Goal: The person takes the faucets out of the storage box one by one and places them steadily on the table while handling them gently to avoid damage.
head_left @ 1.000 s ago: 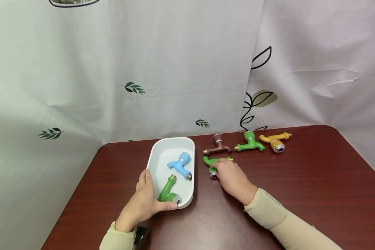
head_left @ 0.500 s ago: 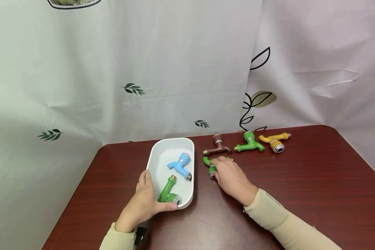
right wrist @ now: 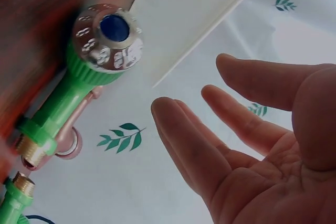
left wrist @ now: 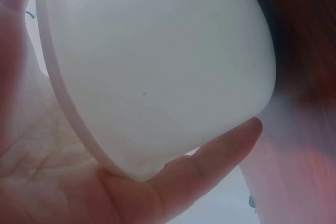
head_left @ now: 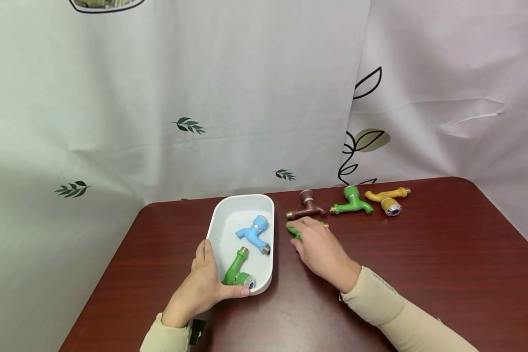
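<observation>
My left hand [head_left: 202, 283] holds the near left corner of a white plastic tray [head_left: 223, 220], thumb along the front rim and fingers against the left wall. The left wrist view shows that hand [left wrist: 168, 187] around the tray's outside [left wrist: 157, 66]. Inside the tray lie a blue tap [head_left: 252, 235] and a green tap [head_left: 234, 271]. Over another green tap [head_left: 292, 229] on the table hovers my right hand [head_left: 323, 252], hiding most of it in the head view. From the right wrist, the hand [right wrist: 231, 150] appears with fingers loosely spread, apart from that tap [right wrist: 65, 98].
Behind the right hand, a brown tap [head_left: 309, 209], a green tap [head_left: 352, 203] and a yellow tap [head_left: 385, 196] lie in a row near the back edge of the dark red table [head_left: 444, 244]. A pale patterned cloth [head_left: 264, 98] hangs behind.
My right hand has shifted slightly left over the green tap, covering its handle in the head view. The left hand and tray stay put.
</observation>
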`<control>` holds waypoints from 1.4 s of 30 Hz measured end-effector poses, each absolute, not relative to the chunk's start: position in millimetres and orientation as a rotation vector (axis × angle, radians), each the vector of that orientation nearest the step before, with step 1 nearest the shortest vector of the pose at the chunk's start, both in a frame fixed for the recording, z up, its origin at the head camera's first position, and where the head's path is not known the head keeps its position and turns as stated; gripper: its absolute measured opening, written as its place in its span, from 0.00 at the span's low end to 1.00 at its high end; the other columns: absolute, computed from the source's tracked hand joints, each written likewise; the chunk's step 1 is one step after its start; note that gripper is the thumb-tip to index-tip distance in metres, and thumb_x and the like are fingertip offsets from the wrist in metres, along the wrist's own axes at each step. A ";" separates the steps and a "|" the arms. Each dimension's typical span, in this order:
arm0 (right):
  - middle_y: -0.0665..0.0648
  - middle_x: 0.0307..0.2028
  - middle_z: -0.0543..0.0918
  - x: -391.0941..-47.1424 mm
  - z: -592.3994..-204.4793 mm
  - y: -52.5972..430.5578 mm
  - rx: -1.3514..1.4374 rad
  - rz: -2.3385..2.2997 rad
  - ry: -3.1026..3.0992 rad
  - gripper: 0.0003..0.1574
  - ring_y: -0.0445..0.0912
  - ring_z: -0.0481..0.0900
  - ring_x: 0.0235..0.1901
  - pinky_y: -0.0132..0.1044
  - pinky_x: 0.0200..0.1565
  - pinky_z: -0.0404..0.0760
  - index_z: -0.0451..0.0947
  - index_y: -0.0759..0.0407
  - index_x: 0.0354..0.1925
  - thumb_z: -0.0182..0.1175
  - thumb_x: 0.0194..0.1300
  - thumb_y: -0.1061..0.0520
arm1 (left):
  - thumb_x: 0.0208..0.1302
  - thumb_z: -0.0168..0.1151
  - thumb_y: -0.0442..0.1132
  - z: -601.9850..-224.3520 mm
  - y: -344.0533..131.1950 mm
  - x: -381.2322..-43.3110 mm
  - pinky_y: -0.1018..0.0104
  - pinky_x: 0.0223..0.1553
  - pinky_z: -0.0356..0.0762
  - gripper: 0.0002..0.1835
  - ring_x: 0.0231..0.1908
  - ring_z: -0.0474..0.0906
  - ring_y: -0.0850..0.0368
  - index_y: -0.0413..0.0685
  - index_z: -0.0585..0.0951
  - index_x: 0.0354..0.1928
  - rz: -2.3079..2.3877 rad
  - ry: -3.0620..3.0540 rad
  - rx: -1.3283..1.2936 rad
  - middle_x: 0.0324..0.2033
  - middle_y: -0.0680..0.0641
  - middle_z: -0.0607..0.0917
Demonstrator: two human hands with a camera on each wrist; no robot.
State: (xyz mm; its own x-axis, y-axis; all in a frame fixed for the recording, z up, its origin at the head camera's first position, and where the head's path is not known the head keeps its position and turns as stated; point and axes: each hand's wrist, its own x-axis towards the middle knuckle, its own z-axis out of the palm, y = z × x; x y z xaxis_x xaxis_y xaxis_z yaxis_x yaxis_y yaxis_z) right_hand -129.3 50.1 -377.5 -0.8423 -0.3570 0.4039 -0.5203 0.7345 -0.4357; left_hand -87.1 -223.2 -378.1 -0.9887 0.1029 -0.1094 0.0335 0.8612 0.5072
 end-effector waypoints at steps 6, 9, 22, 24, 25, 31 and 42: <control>0.60 0.47 0.84 -127.6 -371.9 44.3 0.735 0.836 -2.628 0.19 0.53 0.82 0.48 0.47 0.50 0.81 0.83 0.63 0.50 0.71 0.60 0.66 | 0.33 0.82 0.67 -376.5 -224.5 -88.7 0.39 0.65 0.62 0.84 0.70 0.50 0.25 0.23 0.37 0.74 0.800 2.890 0.112 0.74 0.26 0.43; 0.58 0.46 0.83 -126.1 -368.9 40.5 0.783 0.840 -2.621 0.19 0.52 0.82 0.48 0.45 0.51 0.80 0.83 0.62 0.51 0.71 0.60 0.65 | 0.34 0.82 0.67 -375.9 -225.0 -89.2 0.39 0.66 0.61 0.84 0.71 0.48 0.25 0.22 0.37 0.74 0.800 2.886 0.120 0.74 0.26 0.43; 0.58 0.48 0.83 -117.6 -363.7 10.9 1.012 0.841 -2.580 0.19 0.51 0.81 0.49 0.45 0.50 0.80 0.83 0.61 0.52 0.71 0.62 0.62 | 0.34 0.82 0.67 -375.8 -225.6 -89.8 0.40 0.66 0.62 0.84 0.71 0.49 0.26 0.22 0.36 0.74 0.818 2.874 0.141 0.73 0.25 0.44; 0.58 0.48 0.83 -116.3 -363.7 6.0 1.039 0.822 -2.586 0.20 0.51 0.81 0.49 0.44 0.51 0.80 0.83 0.62 0.52 0.71 0.61 0.61 | 0.34 0.82 0.67 -375.9 -225.1 -89.5 0.41 0.66 0.63 0.85 0.72 0.50 0.27 0.22 0.36 0.74 0.814 2.873 0.123 0.73 0.25 0.44; 0.58 0.48 0.83 -115.5 -363.4 3.6 1.049 0.812 -2.593 0.20 0.51 0.81 0.49 0.43 0.51 0.80 0.83 0.61 0.52 0.72 0.61 0.61 | 0.33 0.82 0.67 -376.0 -224.9 -89.4 0.42 0.66 0.63 0.85 0.72 0.50 0.28 0.22 0.35 0.74 0.809 2.874 0.115 0.73 0.25 0.45; 0.55 0.47 0.83 -113.6 -361.9 -7.9 1.095 0.753 -2.668 0.20 0.49 0.81 0.49 0.40 0.51 0.79 0.83 0.59 0.51 0.73 0.60 0.59 | 0.34 0.82 0.68 -376.6 -224.5 -89.0 0.43 0.65 0.65 0.85 0.71 0.52 0.29 0.20 0.34 0.73 0.788 2.877 0.093 0.72 0.24 0.47; 0.52 0.38 0.82 -116.9 -366.9 -21.7 1.209 0.698 -2.759 0.18 0.42 0.78 0.36 0.32 0.41 0.78 0.84 0.59 0.48 0.73 0.61 0.54 | 0.36 0.81 0.67 -376.1 -226.9 -88.9 0.40 0.65 0.63 0.85 0.70 0.52 0.25 0.19 0.34 0.73 0.767 2.865 0.144 0.72 0.22 0.46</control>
State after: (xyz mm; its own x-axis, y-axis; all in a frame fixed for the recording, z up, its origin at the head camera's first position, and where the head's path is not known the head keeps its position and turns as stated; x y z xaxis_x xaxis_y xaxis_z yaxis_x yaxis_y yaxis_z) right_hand -116.9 -21.7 -366.9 -0.6933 -0.6860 0.2209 -0.7085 0.5927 -0.3831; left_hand -88.9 -226.9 -376.1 -0.9805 0.1374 -0.1406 0.0488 0.8630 0.5028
